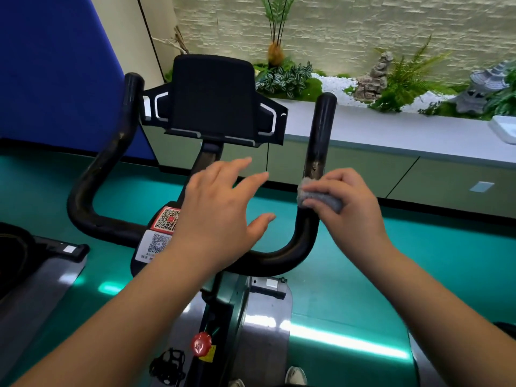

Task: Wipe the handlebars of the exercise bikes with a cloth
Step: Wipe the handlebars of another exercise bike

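Head view shows us, nearest, a red knob [201, 344] on the bike frame, and above it our two bare forearms reaching up to the black handlebar [268, 258]. Our left hand [220, 216] hovers spread and empty over the crossbar by the QR stickers [162, 230], while our right hand [351, 205] presses a grey cloth [321, 198] around the right upright grip. Beyond stand the black tablet holder [213, 93] and a planter ledge [391, 127].

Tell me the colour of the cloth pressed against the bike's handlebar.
Grey. The cloth shows under the right hand on the black handlebar, in the head view.
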Motion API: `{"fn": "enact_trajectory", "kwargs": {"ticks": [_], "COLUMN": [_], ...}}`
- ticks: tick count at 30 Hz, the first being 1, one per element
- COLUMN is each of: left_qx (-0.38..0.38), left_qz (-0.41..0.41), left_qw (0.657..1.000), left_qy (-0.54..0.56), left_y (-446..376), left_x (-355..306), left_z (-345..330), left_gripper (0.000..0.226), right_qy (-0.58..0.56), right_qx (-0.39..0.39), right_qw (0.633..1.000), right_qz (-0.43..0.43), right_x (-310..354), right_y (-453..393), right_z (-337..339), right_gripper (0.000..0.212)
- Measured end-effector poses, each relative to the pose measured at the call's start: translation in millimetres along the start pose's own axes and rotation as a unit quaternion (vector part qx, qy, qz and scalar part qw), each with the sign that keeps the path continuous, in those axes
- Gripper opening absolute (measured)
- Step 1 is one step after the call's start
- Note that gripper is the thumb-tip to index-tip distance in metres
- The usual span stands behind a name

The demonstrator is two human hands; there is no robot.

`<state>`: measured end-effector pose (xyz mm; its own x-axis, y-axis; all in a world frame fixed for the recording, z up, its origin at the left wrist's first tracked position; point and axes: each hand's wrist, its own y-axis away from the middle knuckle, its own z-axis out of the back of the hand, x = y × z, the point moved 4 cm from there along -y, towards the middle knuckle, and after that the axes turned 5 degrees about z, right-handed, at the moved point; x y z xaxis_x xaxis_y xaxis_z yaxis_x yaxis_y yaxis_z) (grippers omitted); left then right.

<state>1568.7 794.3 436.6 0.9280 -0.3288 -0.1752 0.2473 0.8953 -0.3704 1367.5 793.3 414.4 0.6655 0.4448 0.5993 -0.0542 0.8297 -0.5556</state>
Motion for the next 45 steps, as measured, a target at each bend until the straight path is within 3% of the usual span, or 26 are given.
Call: {"fn": "enact_trajectory", "kwargs": {"ticks": [6,12,20,27,32,38,45], "left_qx": [0.035,0.031,0.024,-0.012,-0.034,-0.07,-0.078], "left_qz": [-0.005,-0.037,-0.059,-0.076,-0.081,-0.072,-0.073], "left_qw": [0.999,0.998,0.996,0.996,0.996,0.995,0.994], "left_qy": [-0.04,-0.048,-0.065,-0.035,-0.006,0.03,0.038], "left_y": [-48.1,-82.1,-110.9,-114.2,-114.5,-122.2,-127.9], "left_x": [-3.7,-14.0,-10.9,-15.4,-12.8,-9.4,-10.5], "left_z": [1.1,-7.4,-9.6,-12.5,-14.3,-10.2,-12.9], "left_gripper": [0.08,0.084,0.072,0.057,0.044,0.051,0.045], "right_qy": [-0.041,-0.041,-0.078,-0.035,-0.065,-0.031,-0.049], "right_qx": [-0.008,0.008,0.004,-0.015,-0.022,-0.01,-0.018], "right_qw": [0.999,0.999,0.997,0.999,0.997,0.999,0.999], "right_qz": [-0.015,-0.003,-0.021,-0.034,-0.031,-0.005,-0.003], "right_x": [-1.9,-16.1,-18.6,-40.8,-33.3,-43.5,-46.6], "right_y": [7.7,-18.7,-8.9,-60.2,-31.1,-84.9,-57.6], "right_z": [1.6,0.1,-0.4,-2.7,-3.3,-1.2,-4.3], "right_gripper": [0.024,0.021,0.019,0.022,0.022,0.023,0.018]}}
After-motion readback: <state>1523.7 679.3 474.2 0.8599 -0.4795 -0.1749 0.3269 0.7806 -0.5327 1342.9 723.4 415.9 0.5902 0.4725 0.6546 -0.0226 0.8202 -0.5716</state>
